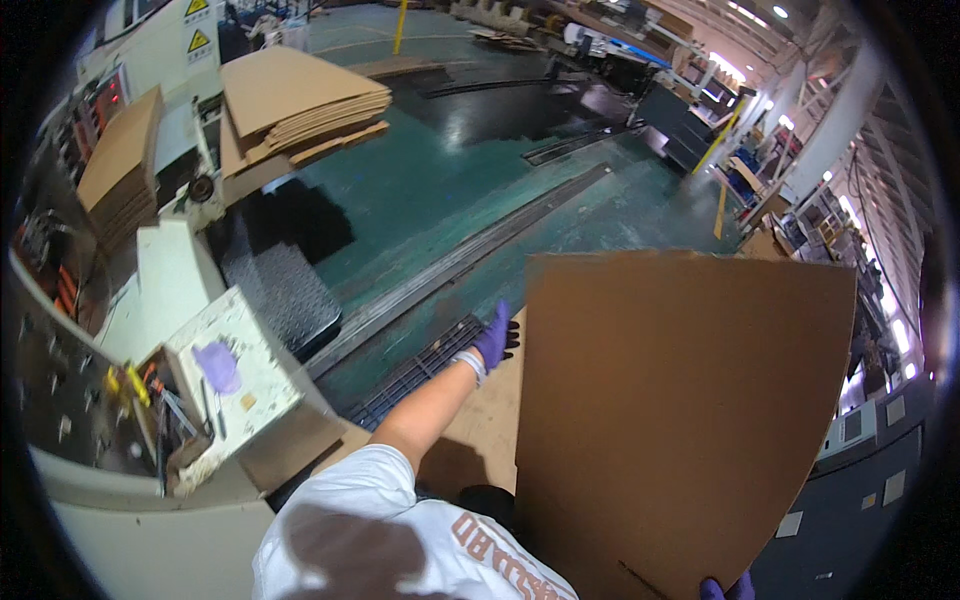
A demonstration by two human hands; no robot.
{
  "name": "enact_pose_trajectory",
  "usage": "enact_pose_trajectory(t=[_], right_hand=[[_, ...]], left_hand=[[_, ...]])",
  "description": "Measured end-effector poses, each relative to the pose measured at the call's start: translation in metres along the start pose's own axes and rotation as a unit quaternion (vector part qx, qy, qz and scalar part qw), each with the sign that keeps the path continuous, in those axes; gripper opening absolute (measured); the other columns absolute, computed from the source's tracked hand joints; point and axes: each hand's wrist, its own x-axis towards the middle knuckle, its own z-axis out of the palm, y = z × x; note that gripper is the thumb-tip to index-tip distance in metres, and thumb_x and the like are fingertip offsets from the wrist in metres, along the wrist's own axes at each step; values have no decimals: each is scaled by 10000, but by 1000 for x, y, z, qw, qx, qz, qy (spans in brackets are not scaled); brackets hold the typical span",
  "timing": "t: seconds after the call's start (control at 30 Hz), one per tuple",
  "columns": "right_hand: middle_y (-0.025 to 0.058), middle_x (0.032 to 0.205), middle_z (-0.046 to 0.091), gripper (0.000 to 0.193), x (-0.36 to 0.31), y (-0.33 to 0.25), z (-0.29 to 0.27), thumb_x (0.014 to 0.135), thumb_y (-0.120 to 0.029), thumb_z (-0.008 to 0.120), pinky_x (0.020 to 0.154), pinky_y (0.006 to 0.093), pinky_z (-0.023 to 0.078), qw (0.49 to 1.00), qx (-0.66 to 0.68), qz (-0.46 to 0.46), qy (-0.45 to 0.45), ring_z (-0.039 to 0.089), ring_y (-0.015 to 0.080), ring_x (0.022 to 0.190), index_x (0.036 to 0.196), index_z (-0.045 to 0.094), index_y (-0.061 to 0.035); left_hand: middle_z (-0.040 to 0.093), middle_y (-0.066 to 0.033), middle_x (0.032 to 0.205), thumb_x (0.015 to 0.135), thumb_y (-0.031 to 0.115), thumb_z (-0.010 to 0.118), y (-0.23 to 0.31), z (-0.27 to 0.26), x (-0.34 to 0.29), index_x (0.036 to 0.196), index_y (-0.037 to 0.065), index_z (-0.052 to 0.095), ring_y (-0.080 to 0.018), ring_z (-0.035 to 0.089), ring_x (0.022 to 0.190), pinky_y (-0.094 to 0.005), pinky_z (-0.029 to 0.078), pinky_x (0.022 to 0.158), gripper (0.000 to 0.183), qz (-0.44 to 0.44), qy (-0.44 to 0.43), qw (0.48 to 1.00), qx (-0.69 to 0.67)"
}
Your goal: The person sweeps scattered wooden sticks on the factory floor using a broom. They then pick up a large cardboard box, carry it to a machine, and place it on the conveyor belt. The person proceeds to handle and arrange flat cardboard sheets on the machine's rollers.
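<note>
A large brown cardboard sheet (680,420) stands up in front of me on the right and hides much of what lies behind it. At its lower edge, the purple-gloved fingers of my right hand (727,588) are closed on the cardboard; the rest of that hand is out of sight. My left hand (495,338), in a purple glove with dark finger pads, is stretched out just left of the sheet's left edge. Its fingers are apart and hold nothing. Beneath the left arm lies a pale board-like surface (490,415).
Stacked cardboard sheets (300,95) lie at the far left, with another stack (120,165) beside a machine. Nearer, a white machine ledge (235,350) carries a purple cloth-like piece (217,367) and a tool box (180,425). A metal rail (460,265) crosses the green floor.
</note>
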Motion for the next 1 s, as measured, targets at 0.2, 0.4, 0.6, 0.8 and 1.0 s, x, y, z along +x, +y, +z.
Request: enact_pose_trajectory(t=[0.2,0.4,0.6,0.8,1.0], right_hand=[[67,938,610,353,161,30,20,766,-63,667,705,267,462,990,-67,117,-44,553,152,808,1096,567,9],[61,925,633,413,326,83,47,709,-184,736,745,266,454,992,28,51,-115,573,151,848,1028,596,37],[44,939,630,485,490,139,116,675,-196,752,749,278,462,983,44,62,-167,574,140,857,1066,588,41],[114,1024,586,484,635,160,218,795,-167,658,725,287,459,984,-162,48,-62,548,185,864,1201,480,28],[120,1039,579,504,774,83,380,807,-190,647,734,290,457,958,-64,-116,-254,546,190,877,1220,461,30]], left_hand=[[576,-98,1150,795,750,308,177,19,30,1201,75,523,-215,537,1043,-382,399,929,817,190,-256,931,-176],[570,-92,1174,846,680,335,286,3,70,1214,66,512,-211,529,1063,-367,398,946,738,211,-227,940,-140],[454,-102,1336,907,389,474,364,-37,97,1332,42,389,-207,505,1134,-341,401,961,555,437,-189,878,-48],[510,-89,1201,851,263,601,459,-81,96,1268,52,456,-157,480,1112,-324,363,981,490,512,-86,855,-5],[409,-114,1351,885,256,555,472,-134,82,1357,-5,323,-180,415,1214,-312,346,996,587,549,-89,830,-51]])
